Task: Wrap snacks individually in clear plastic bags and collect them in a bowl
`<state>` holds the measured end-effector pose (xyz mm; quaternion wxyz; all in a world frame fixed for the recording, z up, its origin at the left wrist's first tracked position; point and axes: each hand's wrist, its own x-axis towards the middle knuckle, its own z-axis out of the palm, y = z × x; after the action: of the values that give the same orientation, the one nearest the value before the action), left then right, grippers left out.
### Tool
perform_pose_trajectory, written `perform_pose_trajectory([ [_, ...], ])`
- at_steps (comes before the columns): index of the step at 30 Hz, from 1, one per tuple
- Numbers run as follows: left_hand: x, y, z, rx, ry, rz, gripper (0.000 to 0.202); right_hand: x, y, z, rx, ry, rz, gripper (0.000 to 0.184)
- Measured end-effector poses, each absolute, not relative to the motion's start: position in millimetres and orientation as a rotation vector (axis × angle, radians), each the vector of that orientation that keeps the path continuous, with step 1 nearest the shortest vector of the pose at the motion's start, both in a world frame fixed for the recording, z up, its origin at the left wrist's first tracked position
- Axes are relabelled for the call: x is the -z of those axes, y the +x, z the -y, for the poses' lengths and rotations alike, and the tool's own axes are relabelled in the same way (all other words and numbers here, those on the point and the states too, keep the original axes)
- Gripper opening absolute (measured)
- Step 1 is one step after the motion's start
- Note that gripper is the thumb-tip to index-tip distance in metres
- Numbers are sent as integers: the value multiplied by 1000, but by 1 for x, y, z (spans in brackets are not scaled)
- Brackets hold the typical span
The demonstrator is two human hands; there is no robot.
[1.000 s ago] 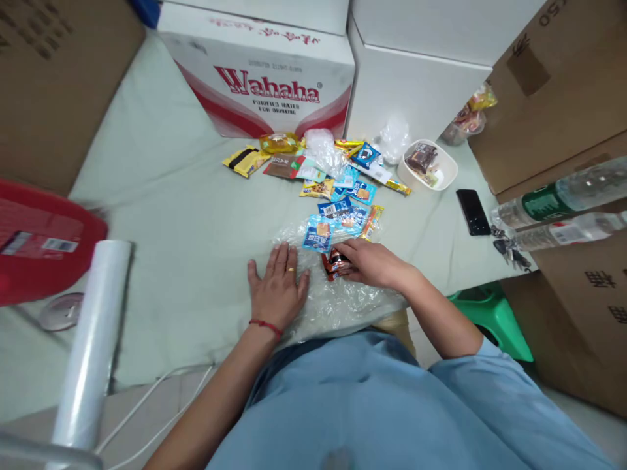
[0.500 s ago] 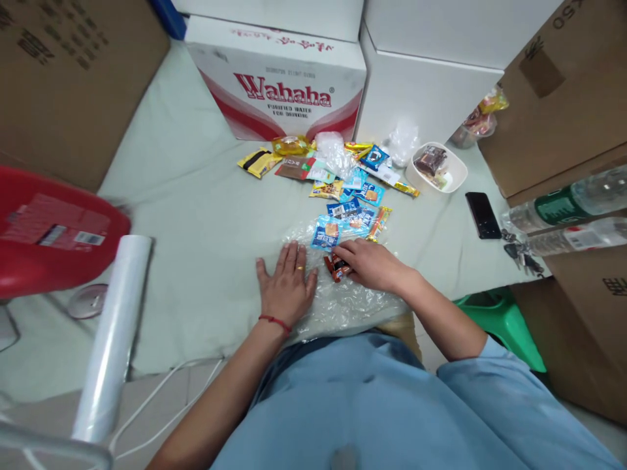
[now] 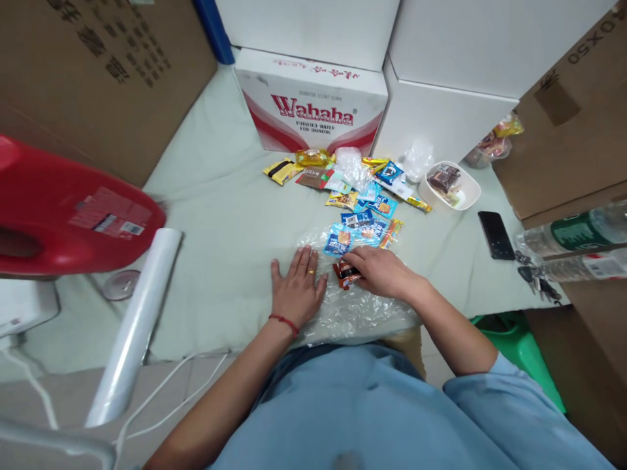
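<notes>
A crumpled sheet of clear plastic film point(image 3: 357, 313) lies on the cloth near the front edge. My left hand point(image 3: 298, 287) rests palm down at the film's left side, fingers stretched out and slightly spread. On the film, my right hand point(image 3: 382, 271) has its fingers curled over a dark red-brown snack packet point(image 3: 344, 275); the packet's right end is hidden under them. Just beyond are a light-blue biscuit packet point(image 3: 337, 240), a darker blue packet point(image 3: 357, 219) and a yellow-orange stick packet point(image 3: 390, 234), partly lying on or under the film.
More snack packets point(image 3: 316, 177) lie before the Wahaha box point(image 3: 318, 114). A white bowl point(image 3: 469, 192) holds packets. At right are a phone point(image 3: 496, 235), keys point(image 3: 539, 282) and plastic bottles point(image 3: 578, 228). A plastic film roll point(image 3: 140, 320) and red container point(image 3: 98, 215) are at left.
The view has turned slightly left, so everything appears further right and lower. More of the red-brown packet shows beside my right fingers. My left hand stays flat.
</notes>
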<state>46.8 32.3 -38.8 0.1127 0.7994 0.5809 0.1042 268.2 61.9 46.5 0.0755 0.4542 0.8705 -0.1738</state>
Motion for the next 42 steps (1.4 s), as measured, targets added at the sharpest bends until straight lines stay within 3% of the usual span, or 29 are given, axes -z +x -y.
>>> perform_pose_trajectory([
  [3,40,44,-33,-348,2329,-1702,62,-43,268,-60,542,1346,-2607,49],
  [7,44,31,-32,-521,2286,-1666,62,-45,291,-47,699,1410,-2767,72],
  [12,39,2,-20,-848,2401,-1427,65,-48,344,-1,860,1517,-2919,35],
  [17,27,-23,0,-699,2457,-807,77,-14,367,52,803,1542,-2918,40],
  [19,28,-28,5,-586,2472,-746,67,-1,366,62,798,1567,-2944,26],
  [21,32,-28,7,-526,2523,-758,55,2,363,62,883,1560,-2998,15],
  [26,40,-18,4,-693,2444,-967,13,-30,362,31,1246,1514,-3058,17],
  [30,35,-6,-1,-779,2227,-1148,19,-55,361,-7,1500,1719,-2827,19],
  [34,30,8,-6,-772,2092,-1512,35,-48,358,-49,1648,1930,-2572,28],
  [38,32,21,-14,-665,1983,-1805,42,-24,359,-84,1545,1972,-2500,28],
  [42,37,25,-18,-644,1915,-1905,40,-25,355,-93,825,2021,-2577,18],
])
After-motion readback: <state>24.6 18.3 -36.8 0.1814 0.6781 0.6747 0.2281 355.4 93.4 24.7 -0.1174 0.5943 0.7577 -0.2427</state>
